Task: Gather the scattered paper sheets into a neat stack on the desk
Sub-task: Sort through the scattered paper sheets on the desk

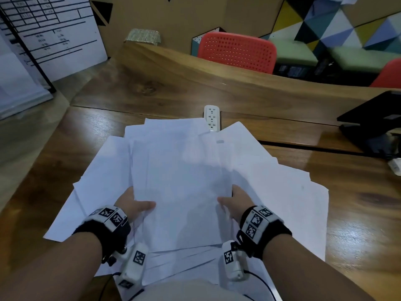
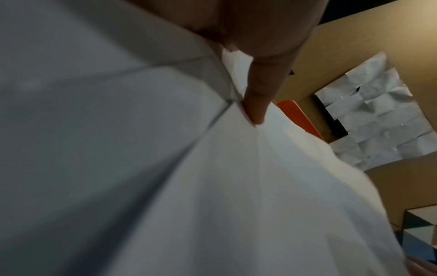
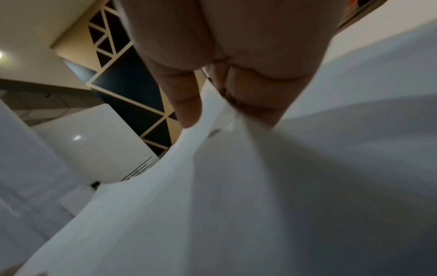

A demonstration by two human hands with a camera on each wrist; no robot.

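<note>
Your left hand [image 1: 132, 205] and right hand [image 1: 235, 203] pinch a sheet [image 1: 180, 187] by its side edges. It's light, floppy, likely slippery; hold near the corners.

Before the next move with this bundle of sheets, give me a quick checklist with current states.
1. Left hand grips the bundle: ok.
2. Right hand grips the bundle: ok.
3. Bundle edges squared: not ok, sheets fan out at the near end.
4. Loose sheets all gathered: not ok, many lie spread on the desk.
5. Power strip uncovered: not ok, a sheet overlaps its near end.
6. Sheet count in hand: cannot tell.
</note>
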